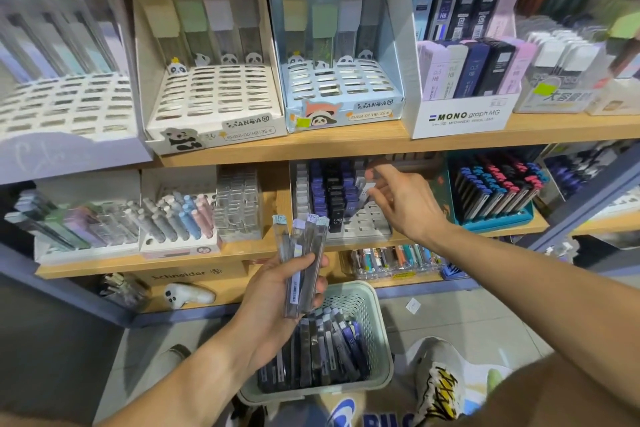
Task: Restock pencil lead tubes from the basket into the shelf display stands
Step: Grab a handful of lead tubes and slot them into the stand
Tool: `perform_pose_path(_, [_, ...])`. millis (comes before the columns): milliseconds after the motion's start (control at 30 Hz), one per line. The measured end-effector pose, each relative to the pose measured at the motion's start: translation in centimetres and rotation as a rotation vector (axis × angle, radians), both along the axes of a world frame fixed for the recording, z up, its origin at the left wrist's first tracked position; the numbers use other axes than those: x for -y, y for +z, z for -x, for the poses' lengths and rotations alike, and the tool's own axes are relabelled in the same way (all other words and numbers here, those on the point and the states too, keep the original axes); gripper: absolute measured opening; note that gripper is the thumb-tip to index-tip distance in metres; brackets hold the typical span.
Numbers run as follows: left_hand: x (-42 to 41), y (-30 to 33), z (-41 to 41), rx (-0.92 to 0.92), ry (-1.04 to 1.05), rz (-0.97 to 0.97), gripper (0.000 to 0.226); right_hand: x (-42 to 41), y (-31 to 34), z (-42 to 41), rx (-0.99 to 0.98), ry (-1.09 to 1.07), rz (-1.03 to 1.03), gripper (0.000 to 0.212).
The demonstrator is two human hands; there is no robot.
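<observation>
Left hand grips tube bundle above basket. Right hand pinches one tube at stand. Tubes likely light, rigid, slick; pinch near cap.

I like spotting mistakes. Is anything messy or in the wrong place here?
One thing: a white panda-face item lies on its side, alone on the bottom shelf under the Schneider sign. The lead tubes in the stands stand in tidy rows.
</observation>
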State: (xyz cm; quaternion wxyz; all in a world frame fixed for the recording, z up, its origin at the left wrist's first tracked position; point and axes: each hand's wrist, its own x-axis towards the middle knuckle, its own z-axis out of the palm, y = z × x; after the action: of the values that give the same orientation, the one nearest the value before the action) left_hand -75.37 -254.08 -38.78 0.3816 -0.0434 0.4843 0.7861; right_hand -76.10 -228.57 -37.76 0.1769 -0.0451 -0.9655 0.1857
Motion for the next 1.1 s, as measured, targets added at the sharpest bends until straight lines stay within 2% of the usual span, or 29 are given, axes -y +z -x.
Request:
perform_pose_path(133, [0.0, 0.1, -0.1, 0.014, -0.001, 0.007, 0.034, -0.5, -0.1, -0.1, -0.018, -0.019, -0.044, 0.025])
perform_pose_path(267, [0.0, 0.4, -0.2, 0.018, -0.022, -0.006, 0.03, -0.5, -0.6, -0.3, 0.05, -0.018, -0.015, 0.024])
perform_pose_path(367, [0.0, 0.4, -0.2, -0.007, -0.038, 0.013, 0.041, -0.5, -0.8, -0.1, 0.013, -0.002, -0.033, 0.021])
perform_pose_path(433, [0.0, 0.3, -0.4, -0.031, -0.051, 0.028, 0.05, -0.3, -0.6, -0.1, -0.011, 0.006, -0.049, 0.027])
perform_pose_path(567, [-0.1, 0.7, -0.7, -0.048, -0.072, 0.022, 0.048, 0.7, 0.4, -1.1, 0.027, -0.089, -0.053, 0.037])
perform_pose_path(667, [-0.2, 1.1, -0.8, -0.051, -0.091, -0.002, 0.036, 3.1, 2.0, -2.4, 0.011, -0.193, 0.161, 0.019])
perform_pose_path(733, [-0.2, 1.3, -0.7, -0.052, -0.1, -0.01, 0.028, 5.1, 3.3, -3.5, 0.093, -0.229, 0.518, 0.005])
perform_pose_path(800, [-0.3, 1.3, -0.7, -0.067, -0.11, -0.013, 0.03, 6.9, 4.5, -4.8, 0.16, -0.178, 0.828, 0.007])
perform_pose_path(933, [-0.5, 1.2, -1.3, -0.086, -0.167, -0.007, 0.025, 8.3, 5.3, -5.3, 0.159, -0.121, 0.8, 0.015])
perform_pose_path(1033, [-0.5, 0.9, -1.4, -0.018, -0.161, -0.062, 0.019, 8.3, 5.4, -5.0, 0.228, -0.172, 1.057, 0.019])
perform_pose_path(1100, [-0.3, 0.6, -1.3, -0.02, -0.169, -0.082, 0.014, 7.9, 5.6, -4.8, 0.275, -0.203, 1.142, 0.019])
